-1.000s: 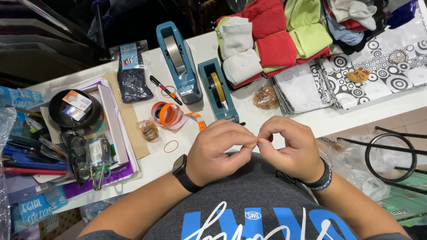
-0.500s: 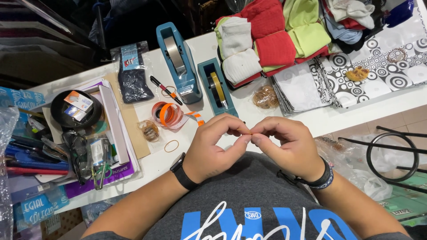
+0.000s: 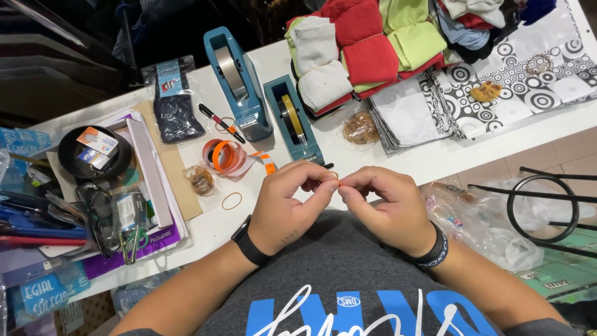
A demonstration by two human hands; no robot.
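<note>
My left hand [image 3: 291, 205] and my right hand [image 3: 380, 205] meet fingertip to fingertip just in front of my chest, at the white table's near edge [image 3: 348, 158]. Between the pinched fingers shows a small orange piece [image 3: 339, 182], too small to identify; it looks like orange tape. A roll of orange tape [image 3: 225, 157] with a loose strip lies just beyond my left hand. A small teal tape dispenser [image 3: 292, 118] stands right behind my hands, with a larger blue one [image 3: 236, 81] to its left. A black band sits on each wrist.
A loose rubber band [image 3: 232, 200], a bag of rubber bands [image 3: 360, 129], a black marker [image 3: 221, 122], folded cloths [image 3: 367, 50], patterned paper sheets [image 3: 497, 87], a black cup [image 3: 93, 152], scissors and booklets at left. A black metal stool frame [image 3: 541, 205] stands at right.
My hands have stayed together at the table edge, with the fingertips working the small orange piece slightly; nothing else on the table moved.
</note>
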